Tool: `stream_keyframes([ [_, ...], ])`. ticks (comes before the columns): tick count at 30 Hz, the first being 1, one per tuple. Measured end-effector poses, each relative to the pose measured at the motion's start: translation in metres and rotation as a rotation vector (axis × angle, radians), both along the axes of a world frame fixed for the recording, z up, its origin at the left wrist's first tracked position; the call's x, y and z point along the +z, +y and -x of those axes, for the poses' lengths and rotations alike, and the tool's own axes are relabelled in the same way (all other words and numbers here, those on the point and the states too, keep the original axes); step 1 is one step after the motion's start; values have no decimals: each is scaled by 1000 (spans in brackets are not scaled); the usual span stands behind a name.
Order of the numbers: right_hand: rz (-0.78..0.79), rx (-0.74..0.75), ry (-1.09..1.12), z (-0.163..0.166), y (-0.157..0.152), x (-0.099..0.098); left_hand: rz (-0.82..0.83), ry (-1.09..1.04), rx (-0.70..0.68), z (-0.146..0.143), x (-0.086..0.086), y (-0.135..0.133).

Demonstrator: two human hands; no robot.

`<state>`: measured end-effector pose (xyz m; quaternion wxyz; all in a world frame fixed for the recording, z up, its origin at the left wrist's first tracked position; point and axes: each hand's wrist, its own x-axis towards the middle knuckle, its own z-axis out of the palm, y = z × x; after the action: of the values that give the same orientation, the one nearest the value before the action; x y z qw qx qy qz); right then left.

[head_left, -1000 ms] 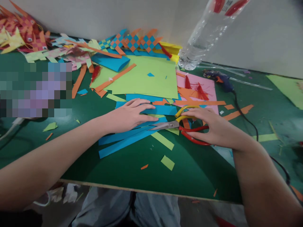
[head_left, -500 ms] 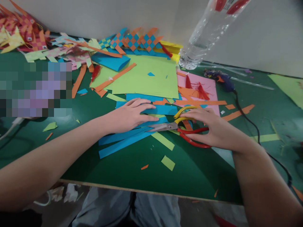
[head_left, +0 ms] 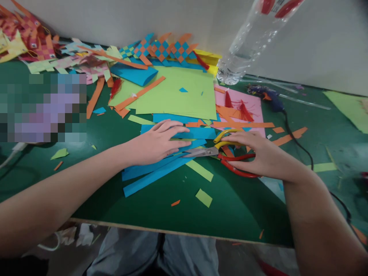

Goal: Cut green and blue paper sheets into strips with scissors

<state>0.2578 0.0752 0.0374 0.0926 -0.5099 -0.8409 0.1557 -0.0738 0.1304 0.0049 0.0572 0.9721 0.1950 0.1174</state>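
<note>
My left hand lies palm down over several blue paper strips, its fingers stretched out to the right. In my right hand is a pair of scissors with one yellow and one red handle. The blades point left, slightly parted, and their tips reach the blue strips just beside my left fingers. Another blue strip runs beneath the left fingertips. A light green strip sticks out below the blades. What lies under the left palm is hidden.
Light green sheets lie behind my hands, with woven paper fish along the wall. A water bottle stands at the back right. A glue gun with a black cable rests on the right. Paper scraps lie near the front edge.
The scissors have shifted slightly to the right and up. The lower blue strips have swung a little to the right and down at their left ends. My left hand stays in place.
</note>
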Motion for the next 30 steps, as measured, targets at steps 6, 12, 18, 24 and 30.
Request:
stream_keyframes([
  [6,-28,16,42,-1,2,-5,25,22,1,4,-3,1],
  [12,-57,39,48,4,1,-6,30,38,19,-2,-4,0],
  [18,-77,50,60,7,0,-5,36,51,9,-2,1,1],
  [24,-113,39,62,9,2,-6,35,25,9,-2,-3,2],
  [30,-101,74,37,7,3,-8,55,27,16,-1,-4,2],
])
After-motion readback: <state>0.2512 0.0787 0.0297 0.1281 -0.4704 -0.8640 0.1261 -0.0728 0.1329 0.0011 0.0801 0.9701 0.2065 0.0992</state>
